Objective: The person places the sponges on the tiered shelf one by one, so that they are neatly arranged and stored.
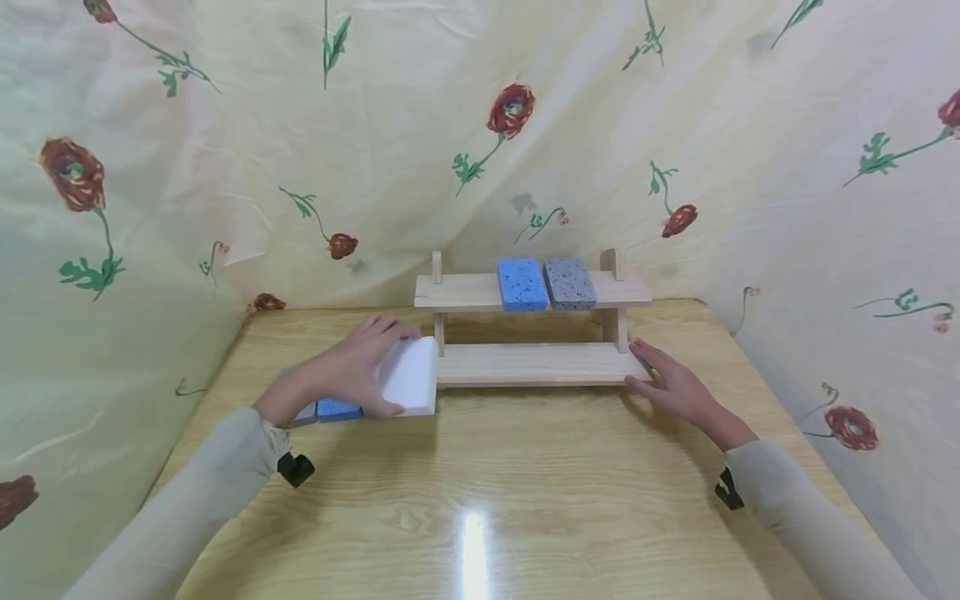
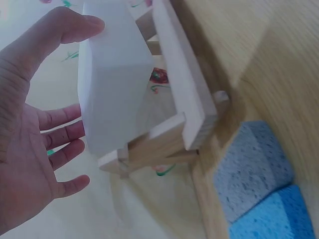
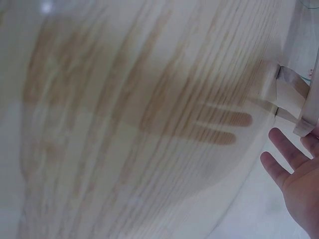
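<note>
In the head view my left hand holds a white rectangular block at the left end of a two-tier wooden shelf. The left wrist view shows the thumb lying across one face of the white block, with the other fingers behind its edge. At the lower board's right end my right hand grips the shelf, thumb by the front edge and fingers farther back. Its outer fingers look fairly straight in the right wrist view. On the upper tier lie a blue sponge and a grey sponge.
Left of the shelf, another blue sponge and grey sponge lie on the wooden table, partly hidden by my left arm. A flowered cloth hangs behind the table and along both sides.
</note>
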